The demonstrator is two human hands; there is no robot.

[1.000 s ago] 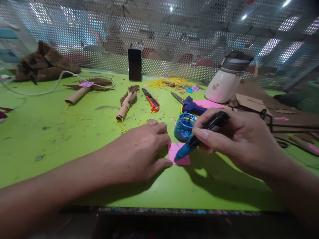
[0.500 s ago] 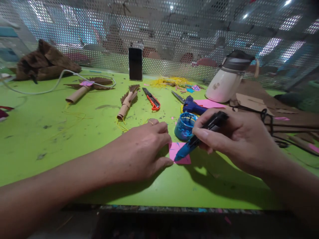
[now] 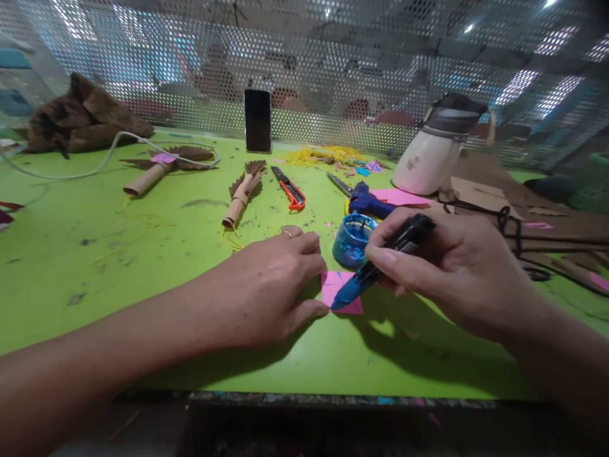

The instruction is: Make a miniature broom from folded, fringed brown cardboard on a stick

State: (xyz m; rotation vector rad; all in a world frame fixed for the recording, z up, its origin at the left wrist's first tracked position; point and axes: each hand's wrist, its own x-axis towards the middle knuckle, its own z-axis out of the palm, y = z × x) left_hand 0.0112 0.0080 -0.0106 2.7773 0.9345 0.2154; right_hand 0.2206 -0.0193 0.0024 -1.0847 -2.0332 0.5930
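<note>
My right hand (image 3: 438, 273) is closed round a black marker (image 3: 375, 263) with a blue-smeared front end. Its tip meets a small pink paper piece (image 3: 346, 296) near the lower left corner. Thin dark lines cross the paper. My left hand (image 3: 280, 285) lies palm down on the table, thumb and fingers apart, their tips at the paper's left edge. Just behind the paper stands an open jar of blue paint (image 3: 351, 244), partly hidden by my right fingers.
A red utility knife (image 3: 288, 188), rolled brown paper figures (image 3: 242, 197), a phone (image 3: 257, 120) and yellow string (image 3: 328, 155) lie farther back on the green table (image 3: 190, 222). At right are a blue glue gun (image 3: 368, 202), scissors (image 3: 339, 185), a white bottle (image 3: 423, 162) and brown card (image 3: 480, 193).
The marker tip has slid very slightly down and left on the pink paper. Both hands otherwise keep their places, and the view has shifted a touch.
</note>
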